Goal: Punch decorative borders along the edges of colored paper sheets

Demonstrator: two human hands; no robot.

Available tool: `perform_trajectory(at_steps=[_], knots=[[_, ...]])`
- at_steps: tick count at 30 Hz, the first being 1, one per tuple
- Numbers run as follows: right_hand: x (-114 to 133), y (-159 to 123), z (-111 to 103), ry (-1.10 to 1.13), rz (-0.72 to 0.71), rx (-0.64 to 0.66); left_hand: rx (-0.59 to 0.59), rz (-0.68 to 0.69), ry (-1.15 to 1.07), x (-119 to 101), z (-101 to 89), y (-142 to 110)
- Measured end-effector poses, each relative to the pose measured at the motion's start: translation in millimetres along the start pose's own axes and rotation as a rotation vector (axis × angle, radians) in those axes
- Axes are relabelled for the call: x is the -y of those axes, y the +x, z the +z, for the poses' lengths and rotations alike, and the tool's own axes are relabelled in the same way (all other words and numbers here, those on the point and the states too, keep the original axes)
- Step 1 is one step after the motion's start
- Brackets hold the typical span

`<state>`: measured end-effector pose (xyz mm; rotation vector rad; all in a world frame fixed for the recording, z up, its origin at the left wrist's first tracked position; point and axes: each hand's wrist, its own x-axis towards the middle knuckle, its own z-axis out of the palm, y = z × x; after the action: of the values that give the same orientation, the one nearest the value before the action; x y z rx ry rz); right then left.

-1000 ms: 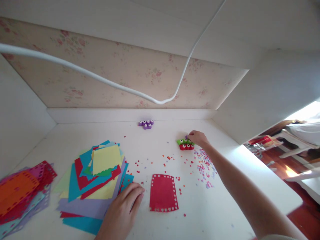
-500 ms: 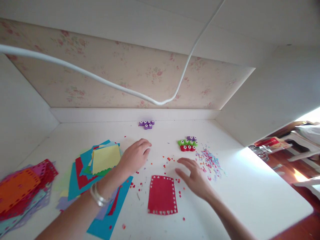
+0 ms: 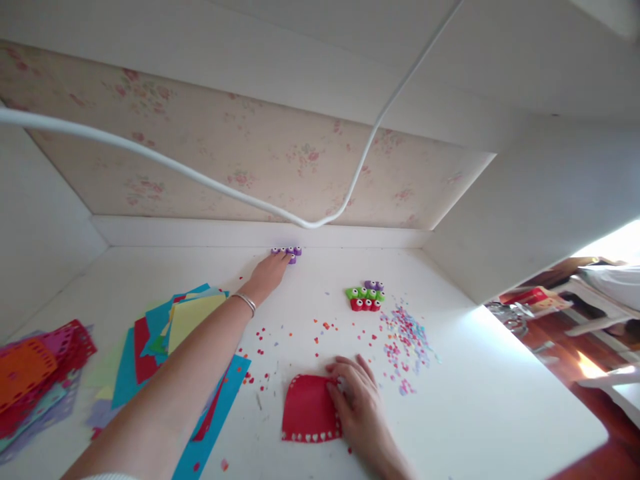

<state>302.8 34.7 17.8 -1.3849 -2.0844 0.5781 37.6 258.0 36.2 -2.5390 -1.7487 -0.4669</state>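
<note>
White desk [image 3: 480,400]: left hand [image 3: 270,272] fingers together touching purple punches [image 3: 287,252] at back; right hand [image 3: 360,407] fingers spread, pressing red paper [image 3: 307,417].

Bare forearms, silver bangle [image 3: 246,303] — left wrist

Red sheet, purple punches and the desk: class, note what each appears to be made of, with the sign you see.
Red sheet: thin matte paper or card, probably; it lies flat with small cut-outs along its edge, under the right hand.
Purple punches, at the left hand: likely moulded plastic, rounded and brightly coloured.
Desk: white, smooth, perhaps painted or laminated board; unclear which.
</note>
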Motion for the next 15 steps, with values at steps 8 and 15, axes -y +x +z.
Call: perform_trajectory(at_steps=[8,15], knots=[[4,7,1,0.643,0.372,-0.087,0.159,-0.077,-0.016,12,-26.4,-37],[10,50,8,0.874,0.336,-0.082,0.187,-0.085,-0.154,-12,-47.1,-122]])
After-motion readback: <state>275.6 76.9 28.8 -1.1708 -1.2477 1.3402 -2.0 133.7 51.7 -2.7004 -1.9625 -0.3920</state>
